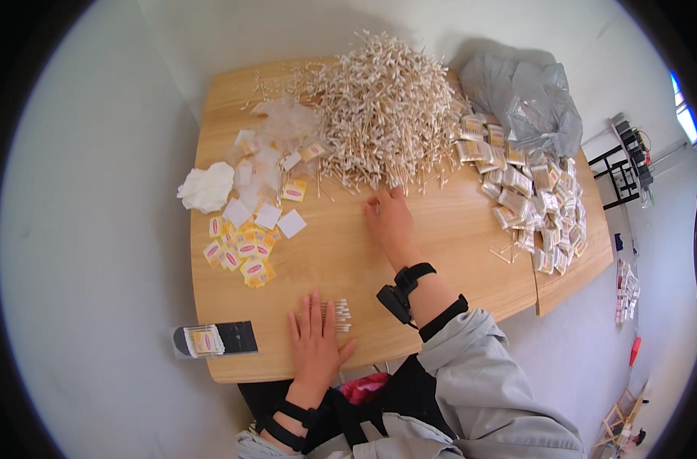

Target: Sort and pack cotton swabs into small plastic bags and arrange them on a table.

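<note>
My left hand point(315, 348) lies flat near the table's front edge, fingers stretched out over a small row of cotton swabs point(342, 315). Their white tips stick out to the right of the fingers; the rest is partly covered. At the near edge of a large heap of loose cotton swabs point(390, 107), my right hand point(392, 226) has its fingers bent together and down. Whatever those fingertips pinch, if anything, is too small to tell. A dark device is strapped to my right wrist.
Yellow-and-white cards point(245, 249), white squares point(291, 223), clear bags point(283, 126) and a white cloth point(207, 187) lie left. Right are many swab packs point(543, 203) and a grey plastic bag point(521, 99). A black tray point(240, 336) overhangs the left edge of the wooden table point(440, 252).
</note>
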`<state>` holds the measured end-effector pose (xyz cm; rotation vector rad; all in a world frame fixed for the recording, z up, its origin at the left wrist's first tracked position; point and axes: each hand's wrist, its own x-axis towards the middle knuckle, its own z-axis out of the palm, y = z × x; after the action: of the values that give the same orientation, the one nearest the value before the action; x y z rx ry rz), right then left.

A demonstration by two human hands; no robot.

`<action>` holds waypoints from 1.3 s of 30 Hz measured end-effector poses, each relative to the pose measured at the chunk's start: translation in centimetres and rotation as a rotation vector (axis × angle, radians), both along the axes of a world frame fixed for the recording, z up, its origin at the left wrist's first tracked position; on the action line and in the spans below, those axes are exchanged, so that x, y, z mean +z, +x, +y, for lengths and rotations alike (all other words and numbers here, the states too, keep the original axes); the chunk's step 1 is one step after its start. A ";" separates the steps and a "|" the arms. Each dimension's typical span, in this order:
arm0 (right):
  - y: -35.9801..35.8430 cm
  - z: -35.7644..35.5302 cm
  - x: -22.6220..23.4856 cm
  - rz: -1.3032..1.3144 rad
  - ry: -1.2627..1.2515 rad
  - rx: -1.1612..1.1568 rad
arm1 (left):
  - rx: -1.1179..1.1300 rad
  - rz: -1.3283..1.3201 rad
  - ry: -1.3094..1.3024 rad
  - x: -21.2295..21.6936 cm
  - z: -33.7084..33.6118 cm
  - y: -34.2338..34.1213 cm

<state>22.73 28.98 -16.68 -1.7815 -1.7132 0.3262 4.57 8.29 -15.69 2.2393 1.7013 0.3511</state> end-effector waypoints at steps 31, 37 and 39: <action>-3.9 -12.5 -0.2 0.695 -0.212 0.040 | 0.074 -0.048 -0.024 0.8 0.1 -0.6; -7.0 -16.1 -1.0 0.985 -0.128 0.044 | 0.069 -0.044 -0.020 0.5 1.9 -2.1; -8.5 -16.7 -0.7 0.923 -0.122 0.075 | 0.059 -0.029 -0.008 0.2 1.6 -2.6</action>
<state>14.27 12.31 -17.42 -1.3011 -1.0911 1.1022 2.00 9.94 -15.46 2.1716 1.7533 0.3871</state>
